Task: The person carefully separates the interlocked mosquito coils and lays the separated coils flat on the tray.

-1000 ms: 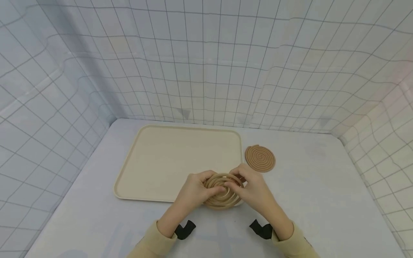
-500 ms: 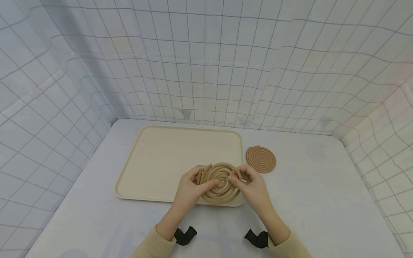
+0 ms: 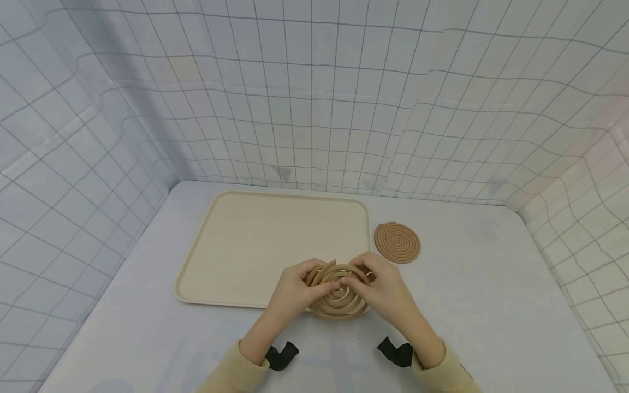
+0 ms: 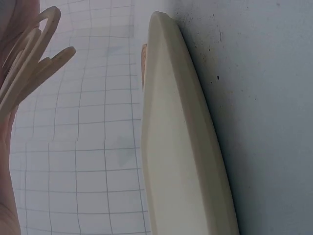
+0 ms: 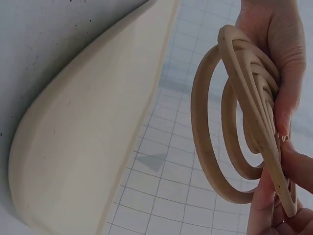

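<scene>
Both hands hold one tan mosquito coil (image 3: 338,315) above the tray's front right edge in the head view. My left hand (image 3: 293,289) pinches its left side, thumb laid over the spiral. On the right side my right hand (image 3: 385,286) does the same, and the thumbs nearly meet at the centre. In the right wrist view the coil (image 5: 199,117) has its turns spread apart, with outer loops standing away from the rest. A free end (image 4: 66,53) sticks out in the left wrist view. The fingers behind the coil are partly hidden.
A flat brown mosquito coil (image 3: 397,242) lies on the white table right of the cream tray (image 3: 275,229). Behind and on both sides hangs a white gridded curtain (image 3: 314,109). Black straps (image 3: 282,356) show at the wrists.
The hands first lifted the coil and turned its face up toward the head camera, then lowered and tipped it back. Its loose end now points up between the hands. Tray and flat coil stayed put.
</scene>
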`<state>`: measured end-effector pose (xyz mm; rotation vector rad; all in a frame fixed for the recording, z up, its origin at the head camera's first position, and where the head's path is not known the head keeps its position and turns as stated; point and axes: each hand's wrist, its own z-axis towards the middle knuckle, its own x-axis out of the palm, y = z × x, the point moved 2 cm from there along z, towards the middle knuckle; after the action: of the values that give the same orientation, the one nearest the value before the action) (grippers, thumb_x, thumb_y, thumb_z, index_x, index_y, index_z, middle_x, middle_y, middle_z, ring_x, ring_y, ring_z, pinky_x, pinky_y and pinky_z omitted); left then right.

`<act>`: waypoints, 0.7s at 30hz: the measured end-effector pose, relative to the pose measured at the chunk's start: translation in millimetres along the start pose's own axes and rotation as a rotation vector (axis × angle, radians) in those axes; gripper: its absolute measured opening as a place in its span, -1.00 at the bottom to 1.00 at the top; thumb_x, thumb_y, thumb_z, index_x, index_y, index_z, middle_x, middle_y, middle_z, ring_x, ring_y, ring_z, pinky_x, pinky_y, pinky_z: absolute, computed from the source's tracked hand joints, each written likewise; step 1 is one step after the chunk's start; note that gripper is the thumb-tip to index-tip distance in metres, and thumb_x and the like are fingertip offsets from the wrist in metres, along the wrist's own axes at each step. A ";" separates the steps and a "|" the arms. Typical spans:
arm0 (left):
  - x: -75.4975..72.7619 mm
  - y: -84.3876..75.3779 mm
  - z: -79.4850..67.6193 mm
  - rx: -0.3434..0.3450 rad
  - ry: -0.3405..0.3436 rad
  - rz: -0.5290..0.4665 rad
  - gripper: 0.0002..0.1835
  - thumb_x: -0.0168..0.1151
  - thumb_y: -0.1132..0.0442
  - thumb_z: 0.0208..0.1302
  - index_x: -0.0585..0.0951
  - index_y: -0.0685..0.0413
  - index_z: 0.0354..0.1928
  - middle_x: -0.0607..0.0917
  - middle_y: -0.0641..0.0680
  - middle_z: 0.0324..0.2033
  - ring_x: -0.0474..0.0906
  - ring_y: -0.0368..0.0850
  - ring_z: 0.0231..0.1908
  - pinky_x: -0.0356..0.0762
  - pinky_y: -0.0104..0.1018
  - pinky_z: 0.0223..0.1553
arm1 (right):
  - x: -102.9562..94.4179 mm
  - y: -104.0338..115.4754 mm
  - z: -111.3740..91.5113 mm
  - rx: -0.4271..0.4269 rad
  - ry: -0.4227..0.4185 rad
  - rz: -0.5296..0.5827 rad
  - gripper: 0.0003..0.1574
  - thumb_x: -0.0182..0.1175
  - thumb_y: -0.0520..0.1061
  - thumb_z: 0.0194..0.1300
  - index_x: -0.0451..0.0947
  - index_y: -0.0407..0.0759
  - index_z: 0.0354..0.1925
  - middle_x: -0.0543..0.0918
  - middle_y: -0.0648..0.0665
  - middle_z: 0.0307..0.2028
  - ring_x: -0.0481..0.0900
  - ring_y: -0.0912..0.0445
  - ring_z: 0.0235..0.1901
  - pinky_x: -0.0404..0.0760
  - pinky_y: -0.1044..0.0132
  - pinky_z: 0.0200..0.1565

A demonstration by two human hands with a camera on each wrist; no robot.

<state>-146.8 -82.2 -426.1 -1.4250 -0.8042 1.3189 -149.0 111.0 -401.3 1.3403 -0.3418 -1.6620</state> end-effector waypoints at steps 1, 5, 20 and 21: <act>0.1 0.7 0.0 -0.014 -0.001 -0.012 -0.71 0.51 0.12 0.07 0.72 -0.06 -0.14 0.76 -0.01 -0.33 0.51 -0.33 -0.47 0.54 -0.47 -0.45 | 0.1 0.6 0.5 0.003 0.001 0.002 -0.73 0.47 -0.17 0.08 0.61 -0.07 -0.25 0.62 0.09 -0.36 0.48 0.31 -0.38 0.60 0.40 -0.31; -0.4 4.6 0.0 -0.089 0.006 -0.122 -0.63 0.51 0.14 0.08 0.69 -0.02 -0.04 0.77 0.05 -0.25 0.62 -0.27 -0.35 0.62 -0.43 -0.31 | 2.2 -0.1 0.6 0.093 -0.021 0.101 -0.74 0.46 -0.19 0.09 0.62 -0.11 -0.24 0.67 0.02 -0.35 0.56 0.28 -0.34 0.63 0.41 -0.31; 0.8 10.5 -3.7 -0.134 -0.071 -0.274 -0.59 0.49 0.29 0.09 0.65 0.16 0.01 0.74 0.21 -0.14 0.66 -0.23 -0.27 0.63 -0.43 -0.26 | 12.6 -11.9 -5.6 0.336 -0.044 0.419 -0.72 0.41 -0.19 0.17 0.56 -0.21 -0.18 0.62 -0.17 -0.29 0.65 0.21 -0.36 0.71 0.31 -0.31; 0.4 10.3 -3.7 -0.127 -0.064 -0.251 -0.60 0.49 0.28 0.09 0.66 0.15 0.00 0.74 0.20 -0.15 0.66 -0.23 -0.27 0.63 -0.44 -0.26 | 12.4 -11.5 -5.3 0.339 -0.031 0.398 -0.71 0.43 -0.19 0.15 0.57 -0.19 -0.17 0.63 -0.15 -0.28 0.64 0.21 -0.33 0.71 0.34 -0.29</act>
<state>-144.7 -85.6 -436.3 -1.3345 -1.0886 1.1413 -149.5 108.9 -418.9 1.3802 -0.8809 -1.3284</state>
